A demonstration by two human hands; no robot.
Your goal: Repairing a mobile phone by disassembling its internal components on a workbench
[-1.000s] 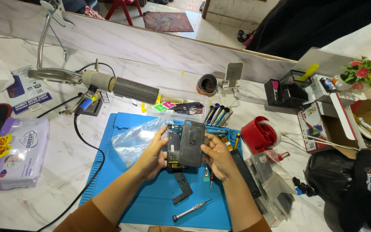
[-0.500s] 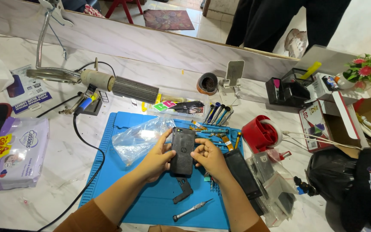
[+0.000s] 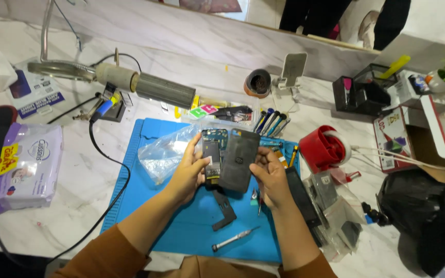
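Note:
Above the blue work mat (image 3: 145,206) my two hands hold a taken-apart phone. My left hand (image 3: 190,172) grips the opened phone body (image 3: 214,154), whose circuit board and battery face up. My right hand (image 3: 271,175) holds the black back cover (image 3: 239,159), which leans against the body's right side. Under the hands on the mat lie a dark bracket-shaped part (image 3: 224,211) and a small silver screwdriver (image 3: 233,239). A clear plastic bag (image 3: 163,152) lies just left of the phone.
A soldering iron in its holder (image 3: 104,105), a metal cylinder (image 3: 153,88) and a row of screwdrivers (image 3: 270,122) sit behind the mat. A red tape dispenser (image 3: 323,149) and a dark phone screen (image 3: 301,195) are on the right, a wipes pack (image 3: 24,164) on the left.
The phone has been lifted and the back cover has come away to the right, so the board and battery now show. The camera has moved closer.

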